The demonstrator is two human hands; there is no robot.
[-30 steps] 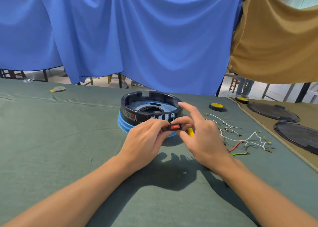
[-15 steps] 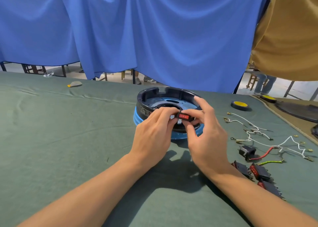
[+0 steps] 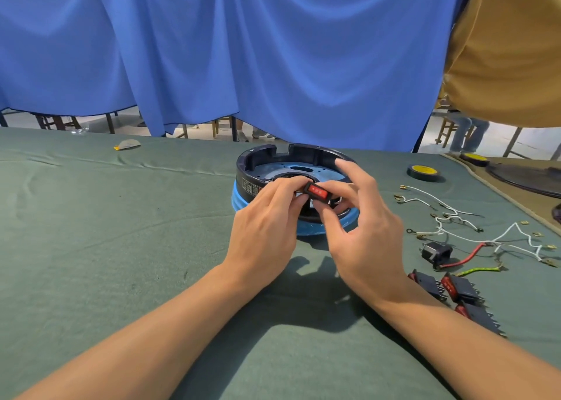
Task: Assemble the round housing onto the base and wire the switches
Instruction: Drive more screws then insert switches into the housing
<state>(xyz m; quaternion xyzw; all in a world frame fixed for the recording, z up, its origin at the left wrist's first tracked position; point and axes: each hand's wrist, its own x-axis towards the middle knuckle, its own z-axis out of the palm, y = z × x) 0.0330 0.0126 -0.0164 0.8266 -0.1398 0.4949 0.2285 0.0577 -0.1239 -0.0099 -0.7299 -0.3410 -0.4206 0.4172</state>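
Note:
A black round housing (image 3: 267, 160) sits on a blue base (image 3: 238, 199) at the table's middle. Both hands pinch a red rocker switch (image 3: 317, 191) at the housing's near wall. My left hand (image 3: 267, 220) grips its left end with thumb and forefinger. My right hand (image 3: 361, 226) holds its right end, index finger raised over the rim. Loose white wires (image 3: 449, 214) with brass terminals lie to the right, with a red wire (image 3: 464, 255) and a green-yellow wire (image 3: 479, 269). Three more red switches (image 3: 455, 287) lie by my right forearm.
A small black socket (image 3: 435, 252) lies among the wires. A black and yellow tape roll (image 3: 423, 172) sits at the back right. Dark round plates (image 3: 528, 178) lie on a tan mat at the far right. A small grey object (image 3: 127, 144) rests back left. Blue and tan cloths hang behind.
The view has shifted, so the housing sits more to the centre and closer. Both hands lifted the red switch from the housing's side wall up towards its near rim.

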